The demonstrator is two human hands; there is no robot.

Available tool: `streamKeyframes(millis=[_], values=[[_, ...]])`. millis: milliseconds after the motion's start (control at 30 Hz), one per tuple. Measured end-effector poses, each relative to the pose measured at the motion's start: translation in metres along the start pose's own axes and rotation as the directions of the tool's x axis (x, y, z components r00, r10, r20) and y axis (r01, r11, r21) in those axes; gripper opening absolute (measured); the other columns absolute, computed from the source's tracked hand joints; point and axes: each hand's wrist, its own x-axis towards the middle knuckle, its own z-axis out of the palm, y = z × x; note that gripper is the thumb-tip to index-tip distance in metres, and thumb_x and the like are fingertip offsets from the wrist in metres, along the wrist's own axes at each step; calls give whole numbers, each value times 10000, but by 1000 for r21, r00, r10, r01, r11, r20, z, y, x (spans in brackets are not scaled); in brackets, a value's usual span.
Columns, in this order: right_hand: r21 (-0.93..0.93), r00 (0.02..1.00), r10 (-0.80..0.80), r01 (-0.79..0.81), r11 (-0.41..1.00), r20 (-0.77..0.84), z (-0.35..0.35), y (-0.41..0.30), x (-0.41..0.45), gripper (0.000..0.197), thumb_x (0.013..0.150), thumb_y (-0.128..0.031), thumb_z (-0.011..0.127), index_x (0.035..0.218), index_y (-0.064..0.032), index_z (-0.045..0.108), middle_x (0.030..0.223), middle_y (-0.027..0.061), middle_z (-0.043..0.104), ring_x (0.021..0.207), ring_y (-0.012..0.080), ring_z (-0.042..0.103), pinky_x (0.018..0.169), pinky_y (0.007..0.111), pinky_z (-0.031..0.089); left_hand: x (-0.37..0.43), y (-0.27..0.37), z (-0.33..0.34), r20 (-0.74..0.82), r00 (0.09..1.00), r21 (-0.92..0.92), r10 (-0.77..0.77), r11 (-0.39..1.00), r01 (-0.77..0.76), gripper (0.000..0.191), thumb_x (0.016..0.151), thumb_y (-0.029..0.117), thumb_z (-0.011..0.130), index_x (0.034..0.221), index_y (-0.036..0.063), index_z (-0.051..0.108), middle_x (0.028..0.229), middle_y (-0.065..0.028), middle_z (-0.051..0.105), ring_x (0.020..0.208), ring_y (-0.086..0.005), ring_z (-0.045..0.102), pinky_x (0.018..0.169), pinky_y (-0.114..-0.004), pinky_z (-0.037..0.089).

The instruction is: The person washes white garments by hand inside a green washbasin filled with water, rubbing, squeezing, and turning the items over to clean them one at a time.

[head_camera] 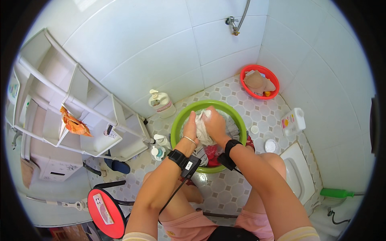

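A green plastic basin [175, 150] stands on the tiled floor between my knees, with soapy water and soaked clothes in it. Above the water, my left hand [190, 128] and my right hand [216, 122] grip a wet white cloth [204, 132] between them, with suds near the right fingers. Below the cloth lie a red garment [213, 155] and a striped grey-and-white one [201, 156]. Grey fabric [231, 128] shows at the basin's right side. Both wrists wear black straps with small devices.
Pump bottles [162, 105] [158, 152] stand left of the basin beside a white shelf rack [114, 129]. A red basin [242, 86] of clothes sits at the back right. A white jug [294, 122] and squat toilet [298, 174] are right; a red stool [116, 214] bearing a phone is lower left.
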Motion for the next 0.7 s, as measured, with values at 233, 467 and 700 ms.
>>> streamKeyframes(millis=[233,467,700], values=[[213,980,-188,170,962,71,-4,-64,-28,144,785,-232,582,868,-115,586,834,140,573,759,350,575,638,423,454,18,11,-40,375,927,-203,0,976,82,434,892,482,449,940,68,575,884,-83,630,783,-239,611,715,-363,500],[-123,998,-14,21,992,59,3,-8,-7,234,800,-284,574,782,-50,575,803,150,596,766,353,579,648,422,451,13,-14,-22,85,995,47,61,997,-65,398,898,421,450,998,58,581,906,-86,619,832,-217,596,725,-345,486],[299,950,144,-227,927,276,-6,-9,7,335,817,-356,591,851,-23,589,752,144,590,666,274,551,641,358,440,2,32,-55,121,981,829,149,528,-182,234,850,177,483,1020,45,575,912,-86,608,810,-167,574,719,-296,461]])
